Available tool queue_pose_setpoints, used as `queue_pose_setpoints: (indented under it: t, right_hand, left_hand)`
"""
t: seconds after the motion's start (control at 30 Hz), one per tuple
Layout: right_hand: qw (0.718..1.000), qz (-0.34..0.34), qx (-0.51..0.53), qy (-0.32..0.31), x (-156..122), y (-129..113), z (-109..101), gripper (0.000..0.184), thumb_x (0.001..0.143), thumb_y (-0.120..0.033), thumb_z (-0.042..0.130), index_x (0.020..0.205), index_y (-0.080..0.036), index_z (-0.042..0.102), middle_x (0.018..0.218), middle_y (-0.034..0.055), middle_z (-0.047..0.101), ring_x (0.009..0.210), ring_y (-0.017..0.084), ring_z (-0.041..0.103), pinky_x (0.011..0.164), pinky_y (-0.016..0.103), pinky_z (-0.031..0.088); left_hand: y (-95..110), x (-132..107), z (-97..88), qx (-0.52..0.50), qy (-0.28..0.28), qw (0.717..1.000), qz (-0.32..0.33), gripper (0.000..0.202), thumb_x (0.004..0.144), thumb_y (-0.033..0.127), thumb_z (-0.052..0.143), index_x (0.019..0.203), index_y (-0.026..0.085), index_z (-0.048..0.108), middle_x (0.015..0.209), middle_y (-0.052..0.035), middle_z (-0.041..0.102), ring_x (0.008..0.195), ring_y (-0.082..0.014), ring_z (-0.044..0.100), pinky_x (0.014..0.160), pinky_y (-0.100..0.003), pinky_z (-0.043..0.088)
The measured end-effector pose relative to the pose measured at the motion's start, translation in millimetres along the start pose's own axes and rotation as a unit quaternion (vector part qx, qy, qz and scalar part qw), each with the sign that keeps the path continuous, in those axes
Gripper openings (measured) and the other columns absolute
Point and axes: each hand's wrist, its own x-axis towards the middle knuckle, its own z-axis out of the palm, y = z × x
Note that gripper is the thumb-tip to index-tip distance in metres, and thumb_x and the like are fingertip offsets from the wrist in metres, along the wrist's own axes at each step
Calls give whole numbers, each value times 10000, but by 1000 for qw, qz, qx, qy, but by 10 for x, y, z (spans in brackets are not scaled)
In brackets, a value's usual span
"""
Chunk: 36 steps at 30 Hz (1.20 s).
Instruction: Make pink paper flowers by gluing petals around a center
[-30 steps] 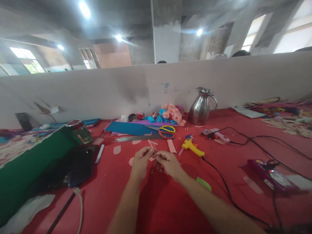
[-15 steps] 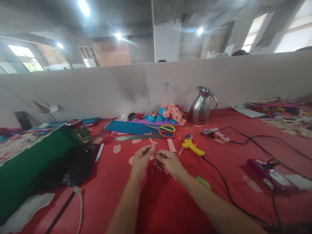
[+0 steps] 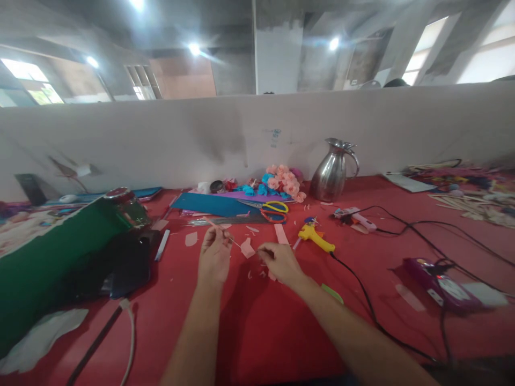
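Observation:
My left hand (image 3: 215, 252) is closed in a pinch on a narrow pink paper strip (image 3: 212, 221), whose end sticks out above the fingers. A thin wire-like piece (image 3: 235, 242) juts from the same fingers toward the right. My right hand (image 3: 282, 264) is apart from the left, its thumb and forefinger pressed together; what lies between them is too small to make out. Between the hands, a pink paper petal (image 3: 248, 249) lies on the red table (image 3: 257, 332). Small pink scraps (image 3: 263, 272) are scattered beside the right fingertips.
Scissors (image 3: 274, 210) lie on blue sheets (image 3: 213, 205) beyond the hands, with pink paper flowers (image 3: 286, 181) behind. A yellow glue gun (image 3: 317, 239) with a black cord rests at right. A metal jug (image 3: 332, 170) and a purple power strip (image 3: 440, 287) stand farther right.
My left hand has moved left, away from the right, taking the pink strip with it. The right hand stays nearly in place, still pinched. The view has shifted slightly.

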Motion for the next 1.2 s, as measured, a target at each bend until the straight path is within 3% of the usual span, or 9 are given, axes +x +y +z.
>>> queue_pose_setpoints:
  t: [0.2,0.4,0.63,0.8,0.97,1.07,1.2]
  right_hand:
    - [984,47,131,107,57,44,-79,178,786,-343,521,749,-203,625,621,0,621,553,144,541,543,250,400]
    - [930,94,267,235,137,91,-157,395,772,-550,518,603,-193,499,455,-59,395,411,87,341,412,226,262]
    - [924,102,302,213,133,110,-118,414,715,-574,581,579,-194,487,446,-59,385,410,85,314,408,236,236]
    - [938,78,275,195,96,95,-60,371,769,-533,517,612,-197,491,466,-50,418,424,97,366,430,238,276]
    - [945,47,232,227,98,114,-73,242,803,-413,461,745,-191,538,585,-30,479,510,111,424,502,242,336]
    - [944,30,209,255,106,119,-107,185,787,-332,447,842,-189,552,689,-11,531,577,121,450,558,252,364]
    - [943,17,176,283,106,131,-134,144,736,-268,475,823,-182,552,771,6,557,683,138,485,638,266,386]
  left_hand:
    - [13,18,-45,33,-7,999,7,168,657,273,740,715,208,596,666,39,510,622,-76,471,647,-210,406]
    - [-17,-19,-9,54,-9,998,-8,196,641,294,745,702,208,579,644,47,482,593,-78,437,613,-213,383]
    - [-66,-33,-1,66,20,997,-21,256,606,335,765,729,197,588,744,36,547,647,-79,478,637,-214,379]
    - [-72,-30,-51,127,20,992,10,233,672,372,715,713,188,577,642,50,487,555,-64,401,546,-192,327]
    - [-49,2,-123,194,72,978,26,268,677,396,699,673,173,551,587,54,454,495,-57,345,455,-189,254]
    - [1,34,-156,173,81,981,31,267,667,382,707,683,172,542,563,59,453,454,-44,318,420,-183,218]
    - [76,67,-170,96,101,990,34,244,633,300,743,680,169,543,552,61,462,433,-29,327,392,-161,215]
